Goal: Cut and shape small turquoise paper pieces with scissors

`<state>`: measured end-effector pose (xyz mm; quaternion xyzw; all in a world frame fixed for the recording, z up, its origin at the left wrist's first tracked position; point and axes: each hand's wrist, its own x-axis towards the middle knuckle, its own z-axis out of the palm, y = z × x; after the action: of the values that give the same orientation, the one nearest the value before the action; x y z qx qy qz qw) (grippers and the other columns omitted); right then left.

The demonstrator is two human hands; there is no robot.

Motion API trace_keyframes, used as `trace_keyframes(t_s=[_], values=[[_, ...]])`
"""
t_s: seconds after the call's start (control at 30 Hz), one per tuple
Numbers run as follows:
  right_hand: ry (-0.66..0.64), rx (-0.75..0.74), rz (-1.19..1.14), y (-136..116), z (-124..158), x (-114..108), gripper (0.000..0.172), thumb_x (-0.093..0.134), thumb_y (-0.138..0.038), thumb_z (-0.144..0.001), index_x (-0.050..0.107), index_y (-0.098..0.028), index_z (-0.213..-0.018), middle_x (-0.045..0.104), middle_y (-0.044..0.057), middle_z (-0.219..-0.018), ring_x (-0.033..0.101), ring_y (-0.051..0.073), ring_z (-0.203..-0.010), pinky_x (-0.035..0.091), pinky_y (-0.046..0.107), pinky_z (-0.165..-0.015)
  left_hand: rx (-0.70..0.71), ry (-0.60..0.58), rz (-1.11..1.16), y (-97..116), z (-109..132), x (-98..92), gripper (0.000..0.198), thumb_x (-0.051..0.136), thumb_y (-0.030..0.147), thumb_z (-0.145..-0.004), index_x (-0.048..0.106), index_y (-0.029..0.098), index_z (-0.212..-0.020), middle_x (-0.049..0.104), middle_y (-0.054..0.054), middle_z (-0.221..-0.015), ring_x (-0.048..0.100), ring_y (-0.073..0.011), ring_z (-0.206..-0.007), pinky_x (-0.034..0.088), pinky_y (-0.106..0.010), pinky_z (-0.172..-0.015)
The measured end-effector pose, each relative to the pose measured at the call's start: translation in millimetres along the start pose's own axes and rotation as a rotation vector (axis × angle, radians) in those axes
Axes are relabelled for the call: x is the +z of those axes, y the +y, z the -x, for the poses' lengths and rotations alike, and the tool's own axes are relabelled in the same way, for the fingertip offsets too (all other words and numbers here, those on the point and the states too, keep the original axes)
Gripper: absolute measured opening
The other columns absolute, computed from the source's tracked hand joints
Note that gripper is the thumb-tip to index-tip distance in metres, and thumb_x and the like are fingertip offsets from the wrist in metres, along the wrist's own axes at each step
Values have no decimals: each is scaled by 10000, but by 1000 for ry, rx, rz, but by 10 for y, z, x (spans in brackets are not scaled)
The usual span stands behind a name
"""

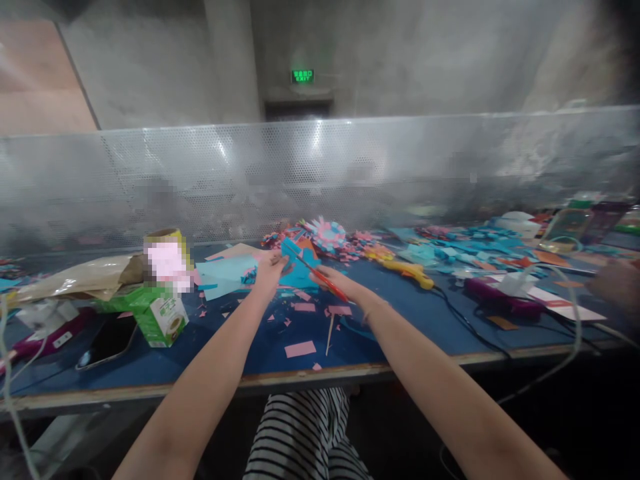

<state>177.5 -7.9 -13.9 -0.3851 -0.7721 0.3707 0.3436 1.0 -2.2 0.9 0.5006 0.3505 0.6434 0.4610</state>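
Observation:
My left hand (273,269) is closed on the left edge of a blue sheet of paper (303,275), held up over the middle of the table. My right hand (340,285) grips red-handled scissors (329,287), whose blades lie across the blue paper and point up and to the left. Behind the paper lies a pink and light blue paper flower (327,233) in a heap of cut scraps. Below my hands, pink paper pieces (301,349) and a thin wooden stick (330,333) rest on the blue tabletop.
A yellow glue gun (407,272) with a black cord lies right of my hands. To the left are a green box (159,317) and a phone (107,341). A purple power strip (503,298) and blue scraps (465,247) lie right; a perforated metal screen (200,180) stands behind.

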Motion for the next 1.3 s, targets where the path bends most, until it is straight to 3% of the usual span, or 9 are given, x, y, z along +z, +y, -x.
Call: trace_keyframes(t_s=[0.27, 0.77, 0.93, 1.13, 1.3], values=[[-6, -13, 15, 4, -7, -8, 464, 479, -628, -660, 422, -169, -702, 365, -39, -612, 358, 77, -557, 302, 237, -525, -17, 6, 7, 22, 2, 5, 284, 717, 306, -514, 543, 149, -675, 577, 17, -590, 590, -116, -569, 495, -281, -622], [61, -84, 325, -12, 3, -31, 434, 439, -596, -690, 388, -176, -594, 333, -44, -545, 311, 76, -506, 256, 235, -496, -36, 21, 22, 26, -12, -24, 277, 714, 297, -512, 565, 138, -682, 562, 22, -571, 579, -104, -559, 495, -264, -614], [22, -4, 235, -81, 36, -20, 444, 463, -618, -658, 383, -185, -607, 337, -54, -506, 358, 80, -462, 268, 229, -467, -43, 37, 35, 32, -12, -23, 299, 722, 323, -503, 555, 140, -671, 531, 34, -567, 584, -109, -565, 499, -260, -606], [36, -35, 254, -68, 39, -3, 471, 437, -642, -670, 389, -176, -613, 357, -51, -540, 335, 71, -498, 269, 228, -488, -62, 66, 12, 19, -30, -30, 234, 703, 289, -535, 566, 135, -645, 548, 17, -585, 585, -111, -572, 495, -271, -614], [-47, 17, 76, -37, 46, 3, 472, 432, -652, -681, 371, -184, -676, 334, -65, -546, 326, 61, -483, 276, 219, -473, -73, 47, -9, 11, -16, -17, 223, 702, 289, -518, 564, 137, -606, 552, 23, -553, 570, -106, -539, 482, -241, -559]])
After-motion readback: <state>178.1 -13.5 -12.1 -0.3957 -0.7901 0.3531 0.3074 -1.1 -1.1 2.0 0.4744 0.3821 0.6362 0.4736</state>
